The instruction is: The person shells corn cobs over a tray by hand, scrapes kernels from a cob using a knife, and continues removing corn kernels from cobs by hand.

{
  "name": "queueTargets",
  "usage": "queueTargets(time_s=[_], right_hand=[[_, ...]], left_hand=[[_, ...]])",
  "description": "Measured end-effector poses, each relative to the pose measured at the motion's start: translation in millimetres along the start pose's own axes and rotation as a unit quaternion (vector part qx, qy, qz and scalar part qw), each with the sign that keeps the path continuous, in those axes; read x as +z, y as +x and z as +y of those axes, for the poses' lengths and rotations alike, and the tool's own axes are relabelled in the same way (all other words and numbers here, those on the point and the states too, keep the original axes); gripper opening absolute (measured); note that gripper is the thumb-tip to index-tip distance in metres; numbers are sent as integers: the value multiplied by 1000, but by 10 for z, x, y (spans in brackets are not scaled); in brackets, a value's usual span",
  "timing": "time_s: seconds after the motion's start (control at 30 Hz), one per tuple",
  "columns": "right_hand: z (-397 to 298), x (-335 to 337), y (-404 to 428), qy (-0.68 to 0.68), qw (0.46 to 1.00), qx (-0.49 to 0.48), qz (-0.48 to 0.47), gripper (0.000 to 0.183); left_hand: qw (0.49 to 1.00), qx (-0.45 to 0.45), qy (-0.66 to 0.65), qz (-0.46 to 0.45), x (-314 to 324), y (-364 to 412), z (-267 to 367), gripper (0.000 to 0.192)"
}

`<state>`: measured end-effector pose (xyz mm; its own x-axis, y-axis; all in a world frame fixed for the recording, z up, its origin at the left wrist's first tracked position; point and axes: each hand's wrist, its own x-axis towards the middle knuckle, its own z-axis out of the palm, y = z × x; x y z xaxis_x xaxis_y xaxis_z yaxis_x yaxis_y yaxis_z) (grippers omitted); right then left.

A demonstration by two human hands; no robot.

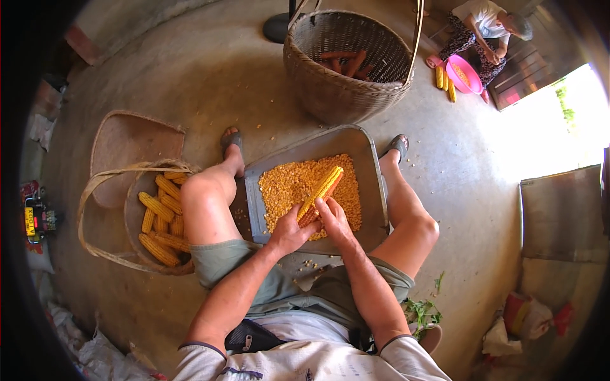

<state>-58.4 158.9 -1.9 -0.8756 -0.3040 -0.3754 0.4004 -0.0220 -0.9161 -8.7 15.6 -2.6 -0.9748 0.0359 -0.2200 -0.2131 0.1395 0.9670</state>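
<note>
Both my hands hold a partly shelled ear of corn (325,186) over a metal tray (258,209). My left hand (291,233) grips its lower end from the left, and my right hand (334,220) presses on its right side with the thumb. Yellow rows remain along the ear's upper left, while reddish cob shows on the right. Loose corn kernels (286,178) spread across the tray between my legs. Whether a second cob lies under the ear, I cannot tell.
Left of my knee, a handled basket (131,209) holds several corn ears (156,206), beside a woven scoop (138,138). Ahead stands a large wicker basket (343,93) with reddish cobs (355,64). Another person (486,24) sits at the upper right by a pink basin (472,82). Green leaves (421,312) lie right of my hip.
</note>
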Motion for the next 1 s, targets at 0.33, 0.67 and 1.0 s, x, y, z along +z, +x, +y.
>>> queueTargets(time_s=[0.33,0.67,1.0], right_hand=[[-203,86,-150,-92,994,-43,47,42],[-454,309,-190,-125,989,-63,49,49],[-196,339,-60,-137,979,-129,81,45]], left_hand=[[997,28,-70,-31,-51,-112,167,30],[998,44,-33,42,-78,-189,25,45],[995,97,1,30,-120,-377,246,34]])
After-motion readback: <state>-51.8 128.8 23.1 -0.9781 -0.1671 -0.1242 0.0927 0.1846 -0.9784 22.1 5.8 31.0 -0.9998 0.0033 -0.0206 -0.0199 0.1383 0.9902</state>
